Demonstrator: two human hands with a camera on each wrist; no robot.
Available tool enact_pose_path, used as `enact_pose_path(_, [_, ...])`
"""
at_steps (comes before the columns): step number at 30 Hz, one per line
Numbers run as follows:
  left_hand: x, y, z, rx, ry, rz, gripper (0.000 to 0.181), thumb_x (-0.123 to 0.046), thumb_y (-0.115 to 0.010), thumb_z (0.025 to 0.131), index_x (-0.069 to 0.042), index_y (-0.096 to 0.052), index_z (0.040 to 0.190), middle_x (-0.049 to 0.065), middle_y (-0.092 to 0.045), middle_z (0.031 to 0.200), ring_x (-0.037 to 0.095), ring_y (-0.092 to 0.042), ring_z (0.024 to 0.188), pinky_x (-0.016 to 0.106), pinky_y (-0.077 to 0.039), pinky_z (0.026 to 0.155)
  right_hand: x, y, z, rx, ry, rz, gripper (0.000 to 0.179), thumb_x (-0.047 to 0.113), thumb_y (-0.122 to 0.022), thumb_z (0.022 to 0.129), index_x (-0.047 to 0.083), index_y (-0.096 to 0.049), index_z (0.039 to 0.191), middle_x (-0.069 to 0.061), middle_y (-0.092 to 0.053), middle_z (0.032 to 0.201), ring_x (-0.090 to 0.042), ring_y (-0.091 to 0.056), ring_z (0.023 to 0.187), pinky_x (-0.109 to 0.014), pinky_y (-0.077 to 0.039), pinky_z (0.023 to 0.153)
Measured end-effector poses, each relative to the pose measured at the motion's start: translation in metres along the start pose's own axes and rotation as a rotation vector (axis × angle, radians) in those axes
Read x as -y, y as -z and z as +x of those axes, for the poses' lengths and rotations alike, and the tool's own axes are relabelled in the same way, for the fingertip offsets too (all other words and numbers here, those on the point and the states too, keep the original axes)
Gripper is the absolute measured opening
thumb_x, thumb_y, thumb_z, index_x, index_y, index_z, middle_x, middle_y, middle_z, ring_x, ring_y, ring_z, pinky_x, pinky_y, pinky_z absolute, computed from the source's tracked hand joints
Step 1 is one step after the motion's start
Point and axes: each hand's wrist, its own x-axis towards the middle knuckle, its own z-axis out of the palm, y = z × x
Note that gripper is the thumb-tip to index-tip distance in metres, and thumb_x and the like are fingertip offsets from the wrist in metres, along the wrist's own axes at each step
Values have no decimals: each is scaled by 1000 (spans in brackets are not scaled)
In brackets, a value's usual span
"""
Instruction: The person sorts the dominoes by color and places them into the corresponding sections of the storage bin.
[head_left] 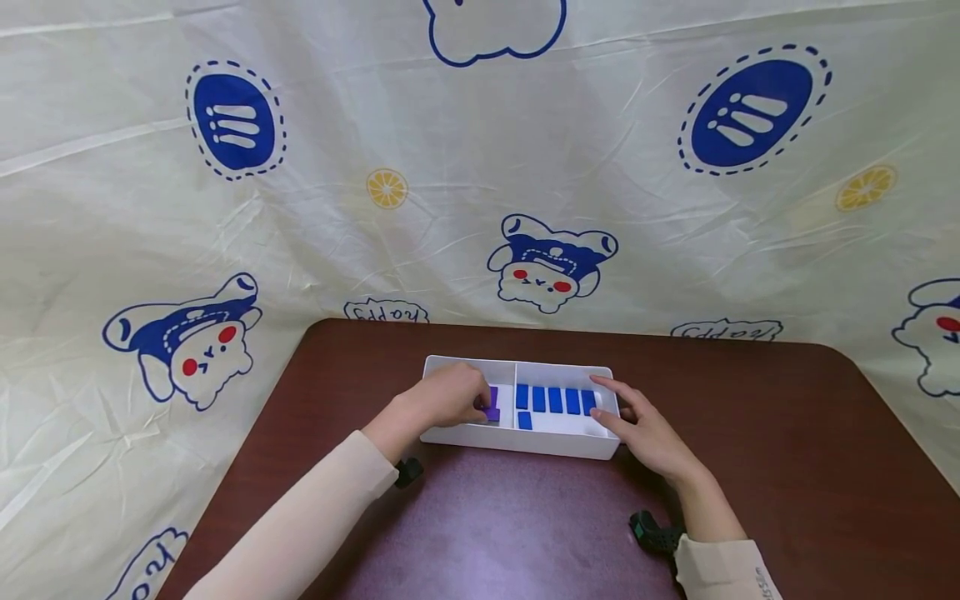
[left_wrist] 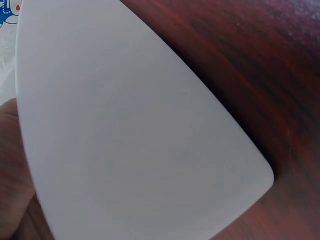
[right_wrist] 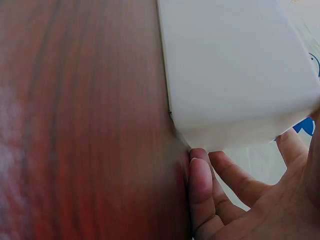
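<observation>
A white divided box (head_left: 517, 439) lies lengthwise on the table. My left hand (head_left: 450, 393) reaches over its near wall into the left compartment, fingers curled down and pinching a small purple block (head_left: 491, 414). Another purple block (head_left: 493, 395) lies just behind that one; the hand hides the rest of this compartment. In the right compartment, several blue blocks (head_left: 555, 400) stand in a row, with a single blue block (head_left: 525, 420) in front at the divider. My right hand (head_left: 648, 429) rests spread at the box's right end, thumb and index finger over the rim, other fingers (right_wrist: 201, 182) low beside the end wall.
The dark wooden table (head_left: 750, 450) extends around the box, with rounded far corners. Behind it hangs a pale printed sheet (head_left: 420, 250). Dark wrist devices (head_left: 654, 533) sit at both cuffs, close above the tabletop.
</observation>
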Motion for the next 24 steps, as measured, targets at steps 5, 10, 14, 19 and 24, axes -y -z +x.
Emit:
enact_pose_path(5, [1,-2,4,14,8,5,9,-26,-82,89,-17,-82,90,-8,-68,77,10,-53,70,25,-45,65,-1,0,0,1,2,8,65,49,-62,101,39,-36,160,-20,-22,167,-42,-46,130,-43,-52,90])
enact_pose_path(10, [1,-2,7,29,9,16,10,-27,-82,89,-17,-82,90,-9,-68,74,9,-52,69,24,-43,63,-1,-1,1,-4,3,12,65,49,-62,101,39,-36,160,-20,-24,165,-40,-48,127,-38,-50,87])
enact_pose_path(14, [1,-2,7,39,18,15,11,-28,-83,88,-18,-81,88,-9,-66,72,9,-51,68,23,-42,62,-1,-1,0,-3,0,11,64,49,-62,101,39,-36,160,-19,-25,164,-39,-48,126,-36,-49,86])
enact_pose_path(19, [0,-3,8,46,22,-9,11,-27,-83,88,-16,-82,87,-8,-67,74,9,-52,70,22,-43,63,0,-2,0,2,-11,11,65,50,-62,101,39,-35,160,-20,-25,164,-39,-48,127,-37,-50,87])
enact_pose_path(24, [-1,-2,8,44,22,-18,12,-27,-83,88,-15,-82,89,-7,-71,76,10,-53,72,23,-44,65,0,-2,0,-1,-10,8,64,50,-62,101,40,-36,159,-19,-24,166,-38,-47,126,-34,-48,85])
